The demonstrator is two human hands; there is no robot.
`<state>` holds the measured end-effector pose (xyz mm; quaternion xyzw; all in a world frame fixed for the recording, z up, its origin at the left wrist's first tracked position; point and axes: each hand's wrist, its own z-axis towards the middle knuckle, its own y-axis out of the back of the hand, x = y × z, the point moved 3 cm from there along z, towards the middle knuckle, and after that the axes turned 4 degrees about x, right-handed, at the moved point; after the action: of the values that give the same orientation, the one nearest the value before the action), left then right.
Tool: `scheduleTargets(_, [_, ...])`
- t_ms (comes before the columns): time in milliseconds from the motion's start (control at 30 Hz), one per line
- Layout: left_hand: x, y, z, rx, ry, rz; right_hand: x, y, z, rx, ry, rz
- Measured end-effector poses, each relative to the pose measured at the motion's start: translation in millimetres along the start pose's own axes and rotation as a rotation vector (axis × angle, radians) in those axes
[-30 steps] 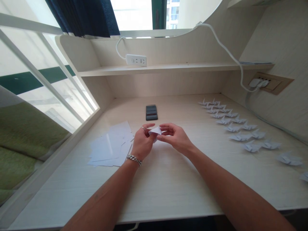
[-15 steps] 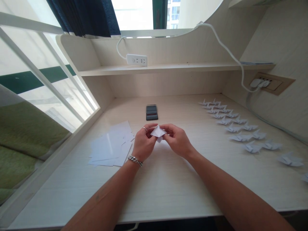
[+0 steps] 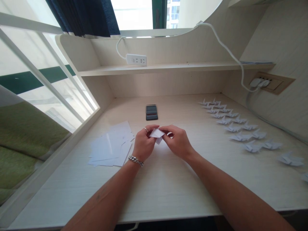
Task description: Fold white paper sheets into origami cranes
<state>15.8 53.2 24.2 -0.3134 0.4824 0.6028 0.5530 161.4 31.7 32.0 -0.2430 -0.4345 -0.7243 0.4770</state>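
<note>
The left hand (image 3: 143, 143) and right hand (image 3: 178, 142) had drawn closer together, both pinching the paper (image 3: 157, 133). Its peak had been pressed flatter.

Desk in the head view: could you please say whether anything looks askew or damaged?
Only the white sheets, beside the left hand, lie fanned crookedly, not stacked. The paper cranes sit in neat rows. That hand and the right hand pinch the folded paper; nothing looks damaged.
</note>
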Motion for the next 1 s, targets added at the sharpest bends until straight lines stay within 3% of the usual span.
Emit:
scheduleTargets(200, [-1,2.2,2,0.013,0.044,-0.085,-13,1,6,0.209,-0.296,0.544])
scheduleTargets(333, [-2,2.2,2,0.030,0.081,-0.085,-20,2,7,0.248,-0.449,0.788])
scheduleTargets(633, [-6,-0.2,0,0.119,0.073,-0.062,-26,-1,6,0.225,-0.422,0.734])
scheduleTargets(833, [-2,-1.1,1,0.160,0.048,-0.041,-22,2,8,0.188,-0.352,0.578])
scheduleTargets(1000, [1,-1.3,0,0.126,0.101,-0.093,-16,4,8,0.163,-0.246,0.440])
